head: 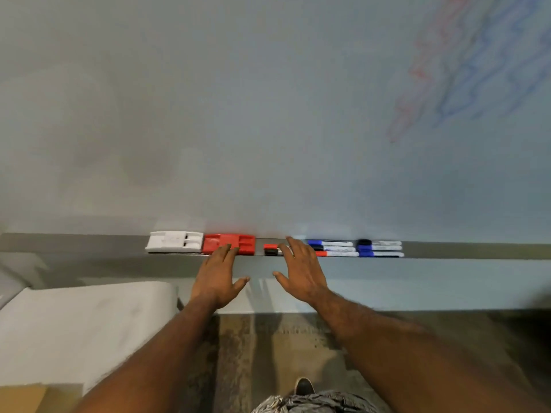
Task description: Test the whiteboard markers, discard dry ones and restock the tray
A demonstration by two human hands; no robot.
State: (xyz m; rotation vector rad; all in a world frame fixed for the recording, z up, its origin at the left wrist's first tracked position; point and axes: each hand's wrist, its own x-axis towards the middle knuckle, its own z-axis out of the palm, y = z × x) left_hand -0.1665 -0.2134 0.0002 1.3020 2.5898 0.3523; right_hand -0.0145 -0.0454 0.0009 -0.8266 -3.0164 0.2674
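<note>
Markers [354, 248] lie capped and lengthwise on marker tray [477, 250], R of red eraser [229, 243], handy for testing. L hand [217, 278] flat, fingers straight, tips at eraser, contact unclear. R hand [301, 272] spread wide over nearest markers, holding nothing. Judged: pick-up pending.

Tray: long grey ledge [89, 245] running left to right along the foot of the whiteboard [238, 114], carrying every marker.
Left pair: red-capped short marker [270, 247] farther, black-capped short marker [270, 252] nearer, lying flat with caps left and barrels mostly covered.
Middle three: white barrels, caps left; blue-capped marker [330, 243] farthest, black-capped marker [335, 248] between, red-capped marker [338, 254] nearest.
Right three: same lay, just right of the middle three; black marker [379, 242] farthest, second blue marker [379, 248], third blue marker [381, 254] nearest.
</note>
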